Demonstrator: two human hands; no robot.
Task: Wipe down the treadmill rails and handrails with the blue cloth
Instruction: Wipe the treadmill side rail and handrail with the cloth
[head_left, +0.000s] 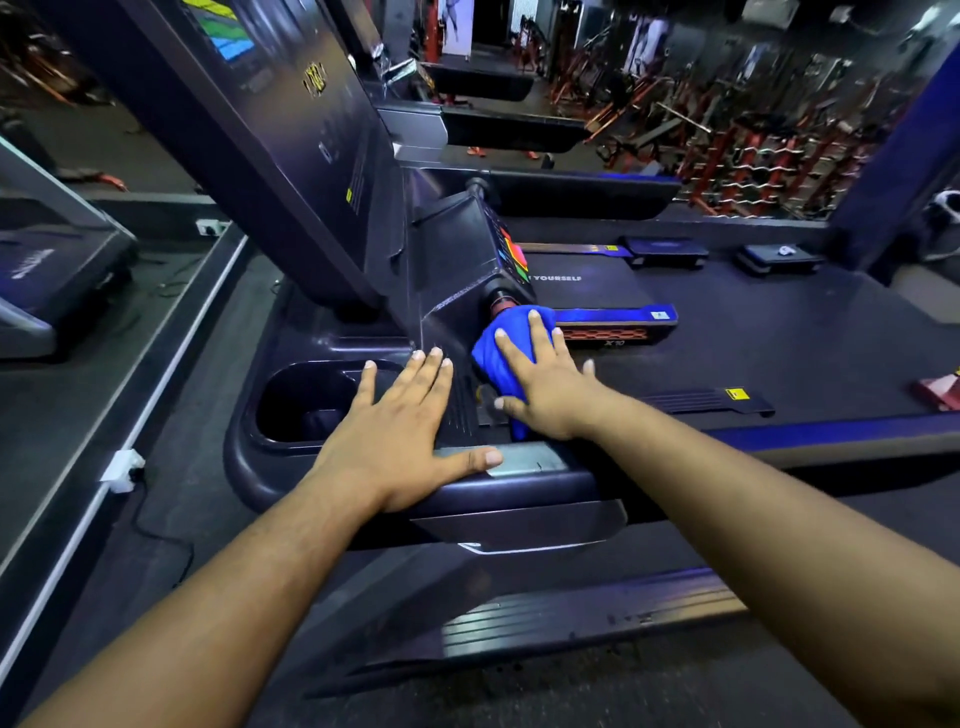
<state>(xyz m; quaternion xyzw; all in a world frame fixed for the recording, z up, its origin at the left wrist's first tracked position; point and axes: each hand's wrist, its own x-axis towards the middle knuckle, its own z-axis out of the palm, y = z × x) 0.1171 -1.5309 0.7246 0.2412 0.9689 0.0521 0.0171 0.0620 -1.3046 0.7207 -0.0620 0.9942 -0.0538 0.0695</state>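
The blue cloth (501, 358) lies bunched on the dark treadmill console (447, 322), just below a red-ringed knob. My right hand (545, 384) lies flat on the cloth with straight, spread fingers and presses it against the console surface. My left hand (400, 431) rests flat on the console to the left, fingers straight, its thumb stretched along the front edge by a silver plate. The treadmill handrail (831, 441) runs off to the right from the console. Below it lies the ribbed side rail (571, 618).
A cup-holder recess (306, 400) sits in the console left of my left hand. The upright display post (270, 130) rises ahead. The treadmill belt (727, 322) spreads to the right. Another treadmill (47, 270) stands at the left, and gym racks fill the background.
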